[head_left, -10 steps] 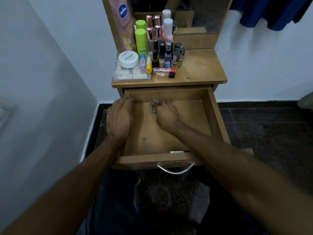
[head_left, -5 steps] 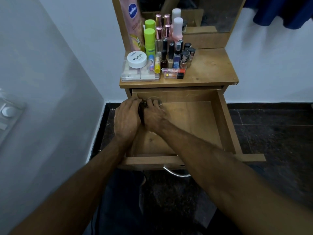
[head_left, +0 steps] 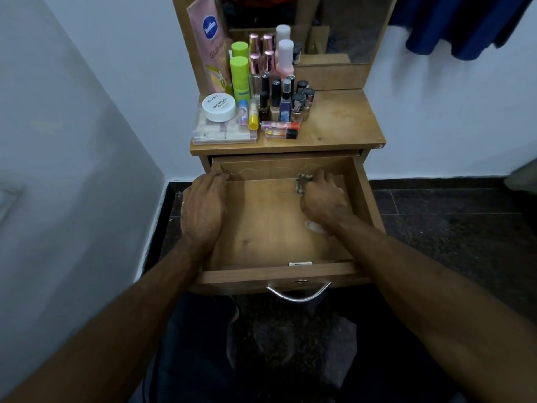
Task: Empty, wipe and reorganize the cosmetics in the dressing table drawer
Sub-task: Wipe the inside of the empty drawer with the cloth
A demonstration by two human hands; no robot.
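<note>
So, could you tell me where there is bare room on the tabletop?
The right half of the tabletop is bare, bordered by the nail polish bottles and the right edge. The left half is crowded, from the clear case back to the mirror.

The right hand (head_left: pixel 324 200) covers most of the small patterned cloth (head_left: pixel 303 180) in the wooden drawer (head_left: pixel 279 270). The pink Vaseline tube (head_left: pixel 209 45) above the drawer is cut off on top.

Legible txt: "Vaseline" in blue oval logo on pink sachet (head_left: pixel 209 50), w/ partial "Gluta-H…" below. White round jar lid (head_left: pixel 219 107): "zudio" + "NAIL POLISH"; smaller line under it unreadable. Other bottle labels too small.
</note>
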